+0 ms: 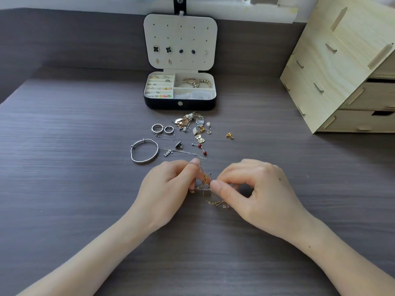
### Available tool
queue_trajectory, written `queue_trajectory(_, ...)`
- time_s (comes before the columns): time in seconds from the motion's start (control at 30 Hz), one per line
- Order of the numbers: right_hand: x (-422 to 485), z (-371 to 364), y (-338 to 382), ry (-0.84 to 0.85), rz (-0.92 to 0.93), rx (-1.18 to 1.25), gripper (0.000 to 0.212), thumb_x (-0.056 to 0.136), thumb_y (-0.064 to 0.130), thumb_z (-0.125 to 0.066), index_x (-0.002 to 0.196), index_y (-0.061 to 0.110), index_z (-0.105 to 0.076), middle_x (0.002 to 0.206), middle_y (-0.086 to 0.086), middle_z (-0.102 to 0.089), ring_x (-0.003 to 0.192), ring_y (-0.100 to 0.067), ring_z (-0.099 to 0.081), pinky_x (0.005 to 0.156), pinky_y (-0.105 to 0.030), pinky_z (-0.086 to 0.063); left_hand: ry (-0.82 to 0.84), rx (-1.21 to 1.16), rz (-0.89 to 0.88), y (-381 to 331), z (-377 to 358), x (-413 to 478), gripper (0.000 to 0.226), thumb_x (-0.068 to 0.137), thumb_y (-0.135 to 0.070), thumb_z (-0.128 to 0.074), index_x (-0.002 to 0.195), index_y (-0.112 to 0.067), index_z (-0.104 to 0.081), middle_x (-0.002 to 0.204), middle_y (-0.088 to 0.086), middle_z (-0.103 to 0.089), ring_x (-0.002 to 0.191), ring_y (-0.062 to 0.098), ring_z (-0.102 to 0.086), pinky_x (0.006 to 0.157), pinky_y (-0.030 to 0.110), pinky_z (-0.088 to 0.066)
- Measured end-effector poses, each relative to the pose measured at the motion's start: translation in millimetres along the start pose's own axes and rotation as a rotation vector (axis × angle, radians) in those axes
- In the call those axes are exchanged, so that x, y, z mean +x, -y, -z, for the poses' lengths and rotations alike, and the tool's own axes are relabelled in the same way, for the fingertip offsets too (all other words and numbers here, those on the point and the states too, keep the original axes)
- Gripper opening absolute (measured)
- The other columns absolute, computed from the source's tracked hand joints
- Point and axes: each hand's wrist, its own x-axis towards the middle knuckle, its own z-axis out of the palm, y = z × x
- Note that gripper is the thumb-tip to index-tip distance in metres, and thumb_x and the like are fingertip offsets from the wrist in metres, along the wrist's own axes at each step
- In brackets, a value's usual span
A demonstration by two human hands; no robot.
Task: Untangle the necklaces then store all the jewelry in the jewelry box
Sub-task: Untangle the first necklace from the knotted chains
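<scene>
Both hands — left hand, right hand — pinch the knotted gold and silver thin chains between their fingertips, so untangling looks unfinished, and beyond the fingers loose rings and earrings wait outside the open black jewelry box.

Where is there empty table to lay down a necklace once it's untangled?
Bare table stretches left of the silver bangle, and again between the gold stud and the wooden drawers. It is crowded between the jewelry box and the hands, where loose pieces lie.
</scene>
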Motion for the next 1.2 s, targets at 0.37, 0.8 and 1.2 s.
queue_trajectory(0.37, 10, -10, -15, 0.076, -0.055, 0.002, 0.015, 0.082, 0.034, -0.053, 0.086, 0.029, -0.067, 0.085, 0.016, -0.057, 0.081, -0.002, -0.045, 0.074, -0.012, -0.035, 0.030, 0.006, 0.004, 1, 1, 0, 0.057, 0.069, -0.067, -0.029, 0.070, -0.026, -0.070, 0.057, -0.011, -0.054, 0.059, 0.010, -0.044, 0.068, 0.034, -0.037)
queue_trajectory(0.8, 12, -6, -15, -0.187, 0.065, 0.111, 0.008, 0.087, 0.011, -0.055, 0.084, 0.010, -0.063, 0.076, 0.011, -0.059, 0.069, -0.013, -0.055, 0.067, -0.026, -0.044, -0.030, -0.013, 0.022, -2, 0, -3, 0.041, 0.080, -0.058, -0.033, 0.077, -0.039, -0.069, 0.053, -0.014, -0.050, 0.057, 0.004, -0.044, 0.063, 0.030, -0.035)
queue_trajectory(1.2, 16, -13, -21, -0.266, 0.163, 0.012, 0.008, 0.087, 0.005, -0.058, 0.084, 0.005, -0.066, 0.077, 0.000, -0.066, 0.073, -0.012, -0.056, 0.068, -0.024, -0.044, -0.033, 0.214, 0.030, -11, -3, -4, 0.043, 0.095, -0.049, -0.031, 0.076, -0.034, -0.067, 0.062, -0.008, -0.056, 0.075, 0.012, -0.054, 0.077, 0.030, -0.042)
